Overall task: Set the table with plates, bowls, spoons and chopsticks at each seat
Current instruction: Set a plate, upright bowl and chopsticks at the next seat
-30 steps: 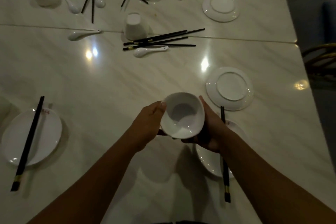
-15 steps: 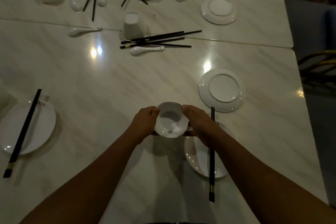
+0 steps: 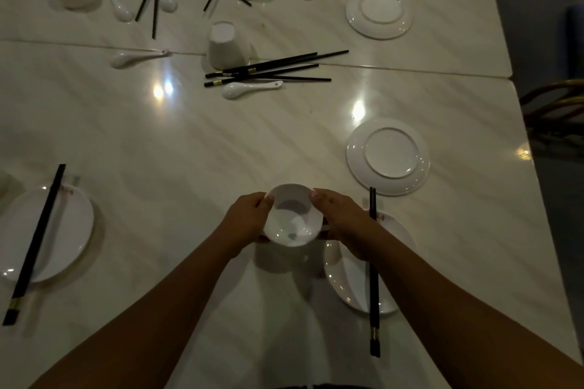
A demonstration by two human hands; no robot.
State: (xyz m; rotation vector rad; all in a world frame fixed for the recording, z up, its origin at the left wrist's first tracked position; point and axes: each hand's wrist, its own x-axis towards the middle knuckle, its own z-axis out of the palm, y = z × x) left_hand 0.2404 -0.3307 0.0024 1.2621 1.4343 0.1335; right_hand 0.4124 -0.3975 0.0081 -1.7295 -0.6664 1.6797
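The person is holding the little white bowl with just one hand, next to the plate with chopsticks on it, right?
Not quite. The head view shows both hands on the bowl: left hand and right hand. It is beside the plate with chopsticks on it.

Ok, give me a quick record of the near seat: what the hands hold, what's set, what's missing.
hands: left hand and right hand grip one bowl by its sides
bowl: upright, empty, beside the near plate on its left; whether it touches the table is unclear
near plate: chopsticks lie across it
spoon at this seat: none visible
spare spoon: by the chopstick pile
upturned plate: just beyond the seat
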